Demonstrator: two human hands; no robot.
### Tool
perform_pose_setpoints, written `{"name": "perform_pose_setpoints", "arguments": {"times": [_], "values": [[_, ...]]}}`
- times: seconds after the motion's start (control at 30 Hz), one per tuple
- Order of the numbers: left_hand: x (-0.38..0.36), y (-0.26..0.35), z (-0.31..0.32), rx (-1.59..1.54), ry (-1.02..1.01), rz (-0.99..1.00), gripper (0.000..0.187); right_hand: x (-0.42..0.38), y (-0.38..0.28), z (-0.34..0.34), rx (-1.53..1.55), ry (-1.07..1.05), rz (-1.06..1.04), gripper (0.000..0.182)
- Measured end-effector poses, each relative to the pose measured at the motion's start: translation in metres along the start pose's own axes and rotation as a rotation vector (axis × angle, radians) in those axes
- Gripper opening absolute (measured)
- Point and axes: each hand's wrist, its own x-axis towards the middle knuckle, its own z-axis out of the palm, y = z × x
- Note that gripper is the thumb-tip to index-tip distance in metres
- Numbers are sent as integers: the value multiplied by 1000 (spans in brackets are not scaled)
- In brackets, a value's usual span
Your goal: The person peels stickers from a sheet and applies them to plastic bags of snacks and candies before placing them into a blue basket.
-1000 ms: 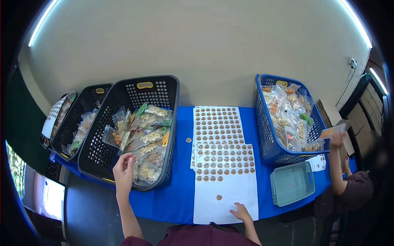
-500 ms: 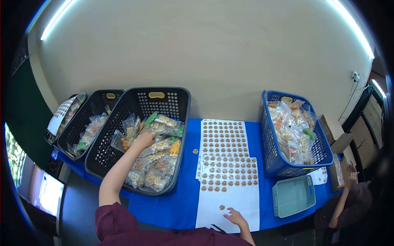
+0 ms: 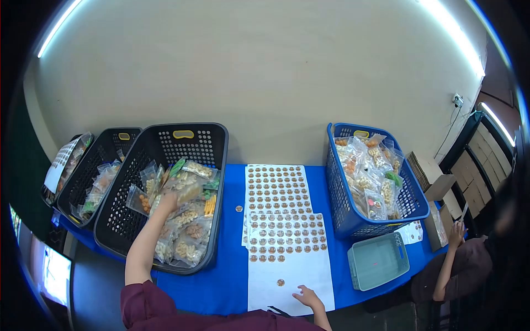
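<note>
My left hand (image 3: pixel 169 203) reaches into the large dark basket (image 3: pixel 105 234), its fingers closed on a clear snack bag (image 3: pixel 189 192). Other bags, some with orange balls (image 3: pixel 144 203) or yellow sticks (image 3: pixel 210 206), lie around it. My right hand (image 3: pixel 308 297) is over the lower part of a white sticker sheet (image 3: pixel 262 287), fingers apart, holding nothing. One round sticker (image 3: pixel 280 282) lies just left of that hand, below the rows of round stickers. A second sticker sheet (image 3: pixel 277 187) lies behind, partly covered, and a single sticker (image 3: pixel 239 209) is on the blue cloth.
Two more dark baskets with bags (image 3: pixel 105 182) (image 3: pixel 69 160) stand at the left. At the right are a blue basket of bags (image 3: pixel 342 207), a pale green tray (image 3: pixel 381 282) and cardboard boxes (image 3: pixel 439 187). A co-worker's hands (image 3: pixel 456 234) show at the far right.
The view has shifted, so the table things appear further left. A bag has risen in my left hand, which was among the bags. The co-worker's hands now hold something thin.
</note>
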Motion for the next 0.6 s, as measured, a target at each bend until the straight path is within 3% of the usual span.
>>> {"name": "perform_pose_setpoints", "arguments": {"times": [0.07, 0.13, 0.23, 0.33, 0.4, 0.47, 0.57, 0.6], "values": [[-2, -3, -41, -393, 369, -21, 28, 2, -9, -3, 10, 10, -26, 58], [-31, 8, -106, -555, 725, 167, 15, 3, -19, -8, 51, 10, -70, 55], [-91, 42, -189, -889, 935, 303, 23, -6, -49, -23, 254, 9, -174, 51], [-165, 89, -228, -1452, 613, 275, 33, -17, -82, -43, 575, -52, -360, 55], [-195, 117, -218, -1508, 359, 452, 45, -24, -99, -63, 867, -172, -467, 61], [-225, 144, -211, -1478, -105, 485, 45, -31, -114, -83, 1227, -352, -536, 67], [-225, 187, -150, -1469, -332, 663, 49, -44, -119, -95, 1578, -496, -688, 69], [-224, 197, -138, -1473, -394, 648, 50, -36, -102, -92, 1631, -514, -565, 58]]}}
